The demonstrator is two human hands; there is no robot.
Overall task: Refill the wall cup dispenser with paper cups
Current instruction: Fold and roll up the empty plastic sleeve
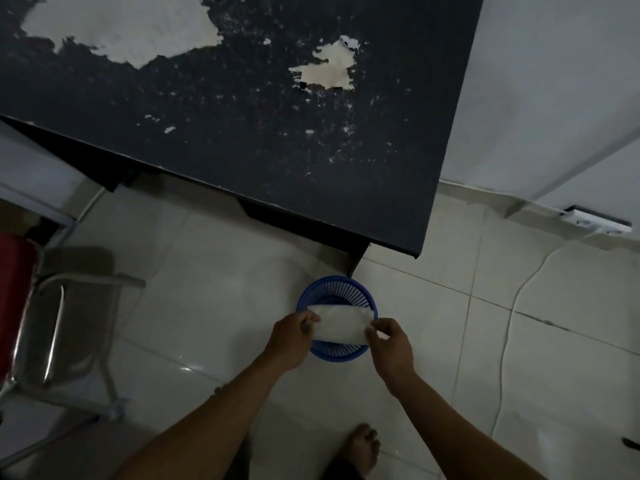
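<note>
**A:** Both hands have a grip on that white plastic wrapper [341,323]: left hand [293,336] pinching one end, right hand [390,342] the other, right over the blue bin [313,292] on the floor by the dark bench [242,133].

**B:** Cups and dispenser?

**A:** Not in view. I'd lower it inside the rim, then let go with both hands together so it doesn't drift out.
</note>
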